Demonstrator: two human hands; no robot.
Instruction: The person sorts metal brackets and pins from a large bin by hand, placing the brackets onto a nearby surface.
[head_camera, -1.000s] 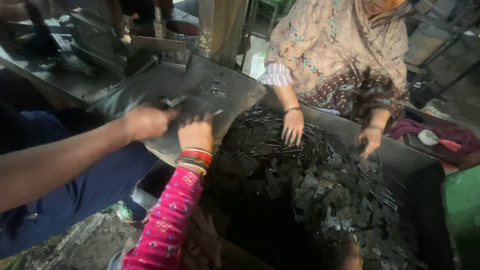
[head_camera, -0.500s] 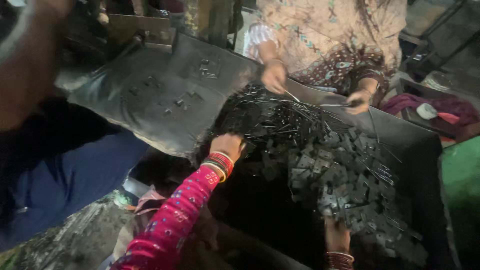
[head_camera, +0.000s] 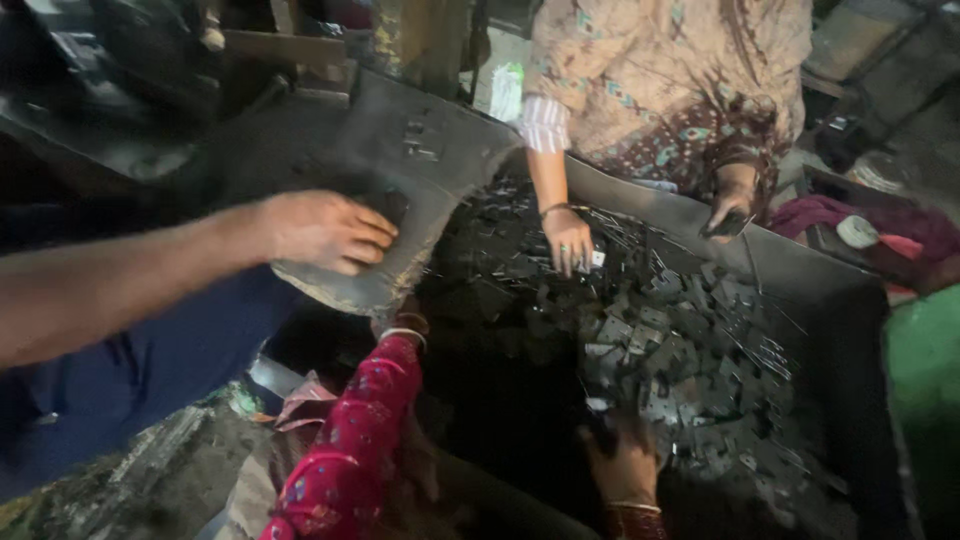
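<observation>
Head view is pretty murky, so bear with me. The person's left hand (head_camera: 404, 320), on a pink patterned sleeve, is tucked under the edge of a grey bent metal sheet (head_camera: 400, 150), so I can't tell what its fingers are doing. Their right hand (head_camera: 622, 462) is down in the heap of small dark flat metal pieces (head_camera: 690, 350) filling the big dark metal bin (head_camera: 850, 300). It's blurred and shadowed, so that grip is unclear too. A co-worker's bare hand (head_camera: 325, 232) lies flat on the sheet. Across the bin, another person's hand (head_camera: 568, 240) touches the heap; their face is cut off.
</observation>
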